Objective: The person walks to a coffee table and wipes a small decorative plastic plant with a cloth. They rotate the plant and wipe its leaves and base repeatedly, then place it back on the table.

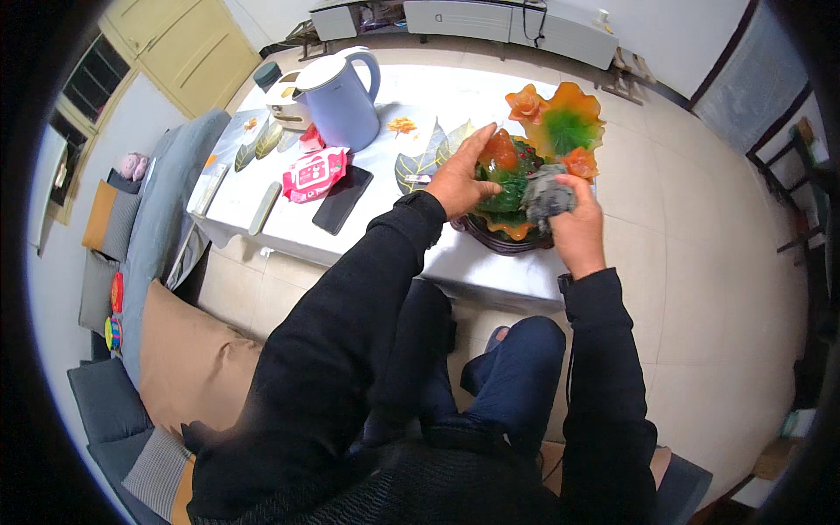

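Observation:
A glossy green and orange lotus ornament [514, 197] stands on a dark carved base [505, 245] near the table's right end. It has a large ruffled leaf [566, 121] and orange flowers [527, 103] rising at its back right. My left hand [462, 176] rests around its left side, thumb at the front and fingers by an orange knob. A crumpled grey cloth [548, 195] is in my right hand [579, 226], pressed against the ornament's right side. The cloth hides part of the green surface and looks slightly blurred.
On the white patterned tablecloth [308, 246] are an electric kettle [341, 105], a tissue box [287, 102], a pink wipes pack [315, 174], a black smartphone [342, 200] and a pale narrow object [265, 209]. A grey sofa [172, 190] runs along the left, with a brown cushion [193, 354].

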The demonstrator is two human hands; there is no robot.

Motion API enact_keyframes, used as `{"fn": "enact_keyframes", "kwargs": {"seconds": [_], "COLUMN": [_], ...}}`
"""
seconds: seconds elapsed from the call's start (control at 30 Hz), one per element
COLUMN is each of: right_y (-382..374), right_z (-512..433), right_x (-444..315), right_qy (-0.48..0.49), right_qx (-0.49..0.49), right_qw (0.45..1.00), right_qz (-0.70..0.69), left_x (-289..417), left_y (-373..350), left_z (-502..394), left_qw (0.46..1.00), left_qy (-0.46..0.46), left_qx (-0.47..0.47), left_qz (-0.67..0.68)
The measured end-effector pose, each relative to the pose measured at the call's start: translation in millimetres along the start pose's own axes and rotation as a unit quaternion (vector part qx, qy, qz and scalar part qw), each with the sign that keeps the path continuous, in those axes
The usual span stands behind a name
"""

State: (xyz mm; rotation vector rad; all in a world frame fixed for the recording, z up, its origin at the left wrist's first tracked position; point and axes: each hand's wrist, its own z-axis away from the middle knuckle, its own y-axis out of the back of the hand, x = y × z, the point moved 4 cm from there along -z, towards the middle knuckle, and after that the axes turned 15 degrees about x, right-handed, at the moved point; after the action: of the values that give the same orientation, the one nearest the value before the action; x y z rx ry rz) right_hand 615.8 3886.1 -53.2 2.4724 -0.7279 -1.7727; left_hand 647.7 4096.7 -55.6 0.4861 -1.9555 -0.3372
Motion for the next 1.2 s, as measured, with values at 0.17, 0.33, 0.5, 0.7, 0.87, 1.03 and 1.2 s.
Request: {"fn": "enact_keyframes", "kwargs": {"seconds": [0.17,0.33,0.5,0.7,0.87,1.03,1.2], "right_y": [9.2,1.5,-17.0,-0.3,23.8,3.3,7.6], "right_z": [-4.2,-2.7,-4.5,6.7,-2.7,3.0,8.1], "right_x": [-8.6,-17.8,-9.0,9.7,14.3,8.7,21.4], "right_qy": [-0.019,0.000,0.083,0.104,-0.069,0.002,-0.098], "right_qx": [0.033,0.047,-0.009,0.008,0.035,0.071,0.086], "right_qw": [0.996,0.997,0.986,0.984,0.997,0.995,0.985], "right_qz": [-0.081,-0.067,0.146,0.142,0.008,0.073,0.112], "left_x": [4.1,-1.5,-20.6,-28.6,-20.2,-15.6,-22.0], "left_y": [6.0,28.0,9.5,2.0,4.0,3.7,-2.0], "left_z": [15.4,14.9,17.3,28.2,30.8,36.3,40.2], "left_qw": [0.991,0.997,0.999,0.996,0.990,0.991,0.994], "left_qy": [0.108,0.022,0.022,-0.067,-0.100,-0.100,-0.085], "left_qx": [-0.017,0.065,-0.027,-0.020,0.013,-0.027,0.034], "left_qz": [0.073,-0.020,-0.034,-0.062,-0.099,-0.082,-0.065]}}
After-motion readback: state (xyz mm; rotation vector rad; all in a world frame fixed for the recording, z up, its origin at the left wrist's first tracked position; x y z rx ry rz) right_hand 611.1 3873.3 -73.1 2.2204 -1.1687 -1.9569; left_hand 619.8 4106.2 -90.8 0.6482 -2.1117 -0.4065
